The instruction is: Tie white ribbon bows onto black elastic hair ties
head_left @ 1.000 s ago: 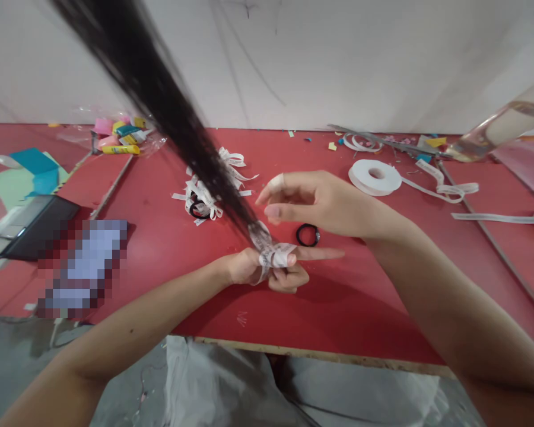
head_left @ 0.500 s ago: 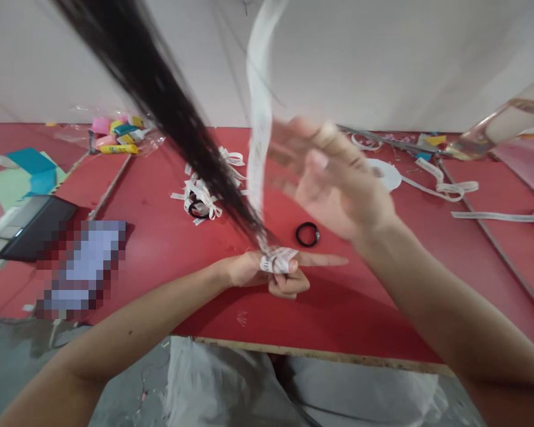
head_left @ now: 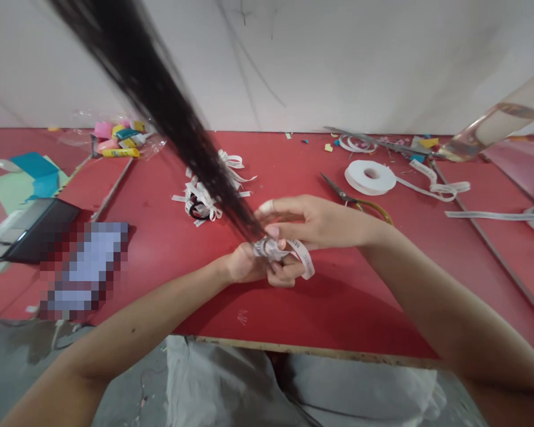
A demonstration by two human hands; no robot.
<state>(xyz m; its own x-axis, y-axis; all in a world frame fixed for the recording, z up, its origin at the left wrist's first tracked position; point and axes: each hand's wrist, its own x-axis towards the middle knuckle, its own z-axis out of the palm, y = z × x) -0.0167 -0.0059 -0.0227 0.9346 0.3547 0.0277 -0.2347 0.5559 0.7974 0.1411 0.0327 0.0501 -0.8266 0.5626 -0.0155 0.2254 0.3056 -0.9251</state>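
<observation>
My left hand (head_left: 285, 276) is closed around a white printed ribbon (head_left: 301, 256), which wraps over its fingers and curls out in a loop to the right. At the same spot, my right hand (head_left: 309, 218) reaches over from above, thumb and fingertips closed on the ribbon beside the left hand's fingers. A bundle of long dark hair (head_left: 173, 112) runs down from the top left to both hands; its lower end is partly hidden by the fingers. Behind the hair lies a pile of white ribbon bows (head_left: 204, 198) with a black hair tie (head_left: 196, 209) among them.
Scissors (head_left: 345, 196) with a yellow handle lie beyond my right wrist, beside a white ribbon spool (head_left: 369, 178). A transparent bottle (head_left: 489, 133) stands far right. At left are a phone (head_left: 89, 261), a dark case (head_left: 40, 228) and a bag of colourful items (head_left: 122, 137).
My right hand has come down from above the table to my left hand. The long ribbon end that stood upright is now down in a loop by the fingers. Scissors and spool are uncovered.
</observation>
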